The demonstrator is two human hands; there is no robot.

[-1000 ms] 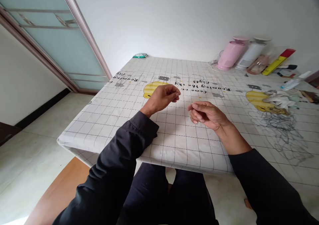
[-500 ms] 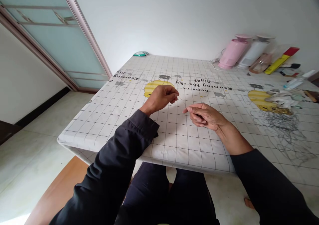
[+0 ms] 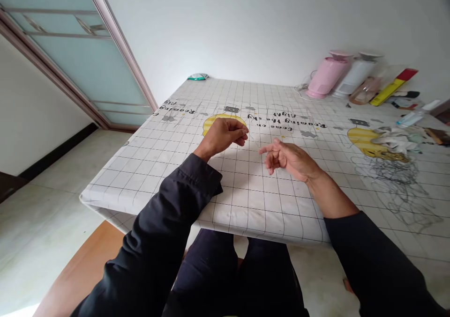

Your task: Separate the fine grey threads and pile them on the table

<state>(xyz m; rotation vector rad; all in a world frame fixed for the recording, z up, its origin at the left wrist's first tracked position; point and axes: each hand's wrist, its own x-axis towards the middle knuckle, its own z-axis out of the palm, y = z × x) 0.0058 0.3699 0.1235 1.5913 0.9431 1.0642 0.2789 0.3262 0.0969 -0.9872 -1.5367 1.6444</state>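
My left hand (image 3: 225,135) is over the tablecloth's yellow balloon print, thumb and fingertips pinched together. Whatever they hold, if anything, is too small or thin to make out. To its right, my right hand (image 3: 290,160) has its index finger stretched out and the thumb lifted away, the other fingers loosely bent; nothing shows in it. The two hands are apart, both above the white checked tablecloth (image 3: 246,204). Farther right, a loose tangle of thin dark thread (image 3: 397,172) lies on the cloth.
Pink cylinder-shaped appliance (image 3: 326,77) and white one (image 3: 355,76) stand by the wall. Beside them are a yellow-and-red box (image 3: 392,88) and a clear bottle (image 3: 416,115). Crumpled whitish material (image 3: 397,140) adjoins the thread. A green-and-white packet (image 3: 198,77) lies at the far left corner.
My right hand has opened: its thumb has come away from the index finger and the hand has turned slightly. My left hand stays pinched, shifted a little left.
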